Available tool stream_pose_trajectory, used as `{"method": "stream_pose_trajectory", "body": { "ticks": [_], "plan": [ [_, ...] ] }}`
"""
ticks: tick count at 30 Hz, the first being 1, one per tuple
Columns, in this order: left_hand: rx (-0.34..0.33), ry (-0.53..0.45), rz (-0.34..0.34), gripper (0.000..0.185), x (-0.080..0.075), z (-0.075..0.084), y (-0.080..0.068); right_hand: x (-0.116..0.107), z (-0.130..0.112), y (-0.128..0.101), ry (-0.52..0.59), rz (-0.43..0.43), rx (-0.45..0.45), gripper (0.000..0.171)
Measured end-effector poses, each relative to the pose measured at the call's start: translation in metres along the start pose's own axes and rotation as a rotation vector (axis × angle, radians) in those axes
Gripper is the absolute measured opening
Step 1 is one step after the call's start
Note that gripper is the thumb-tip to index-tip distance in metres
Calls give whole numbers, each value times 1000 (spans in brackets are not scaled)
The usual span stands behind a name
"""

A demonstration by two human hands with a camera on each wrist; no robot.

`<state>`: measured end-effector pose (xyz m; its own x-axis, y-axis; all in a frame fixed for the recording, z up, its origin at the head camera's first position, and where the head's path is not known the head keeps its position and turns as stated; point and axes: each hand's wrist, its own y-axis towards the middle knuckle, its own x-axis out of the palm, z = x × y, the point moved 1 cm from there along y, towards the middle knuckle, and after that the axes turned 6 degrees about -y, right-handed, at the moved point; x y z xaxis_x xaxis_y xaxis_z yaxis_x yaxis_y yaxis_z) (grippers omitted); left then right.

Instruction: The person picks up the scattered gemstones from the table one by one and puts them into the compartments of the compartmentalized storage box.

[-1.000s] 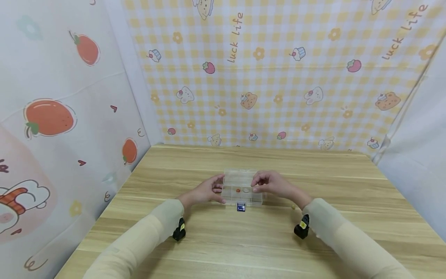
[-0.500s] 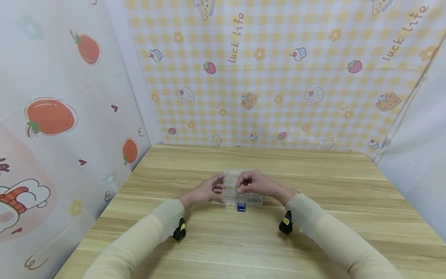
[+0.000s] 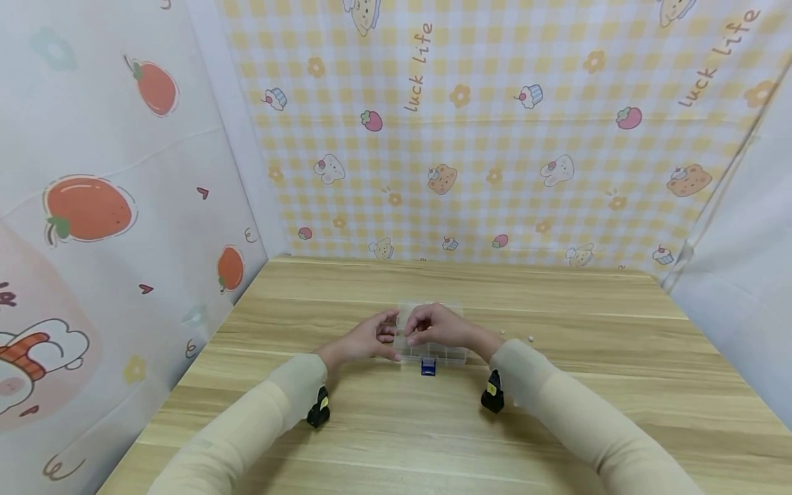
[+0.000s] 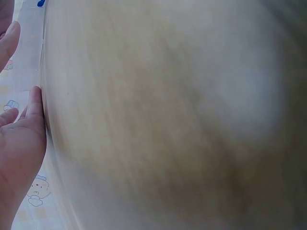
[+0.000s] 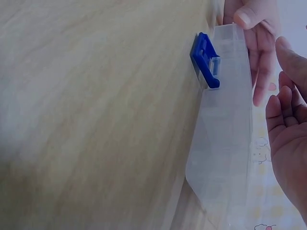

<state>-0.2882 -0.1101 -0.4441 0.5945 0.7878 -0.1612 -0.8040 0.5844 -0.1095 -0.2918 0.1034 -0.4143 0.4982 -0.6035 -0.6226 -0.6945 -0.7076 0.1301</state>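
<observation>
A clear plastic compartment box [image 3: 456,352] stands on the wood-grain table, its lid tilted up behind. My left hand [image 3: 370,337] holds the left end; in the right wrist view its thumb is at the corner and its fingers lie behind the box. Over the left compartments hovers my right hand [image 3: 441,326], fingers curled, their tips close together. Anything between them is too small or hidden to see. The right wrist view shows this hand [image 5: 293,139] just beyond the box wall [image 5: 223,143]. A blue latch [image 5: 204,60] hangs at the box front.
Two small white bead-like pieces, one [image 3: 502,332] nearer the box and another [image 3: 531,338] further right, lie beside the right sleeve [image 3: 526,364]. Black wrist cameras hang under the left wrist [image 3: 318,408] and right wrist [image 3: 493,392]. A patterned cloth [image 3: 495,137] rises behind the table.
My right hand has moved left across the box, now covering the spot where orange and white pieces showed. The left hand and box stay put. White pieces by the right sleeve have come into view.
</observation>
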Motion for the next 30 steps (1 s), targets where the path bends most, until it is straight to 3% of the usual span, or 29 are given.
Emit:
{"method": "stream_pose_trajectory", "body": {
  "ticks": [30],
  "plan": [
    [-2, -21, -14, 100, -2, -3, -1, 13, 0, 9, -73, -74, -11, 9]
  ]
}}
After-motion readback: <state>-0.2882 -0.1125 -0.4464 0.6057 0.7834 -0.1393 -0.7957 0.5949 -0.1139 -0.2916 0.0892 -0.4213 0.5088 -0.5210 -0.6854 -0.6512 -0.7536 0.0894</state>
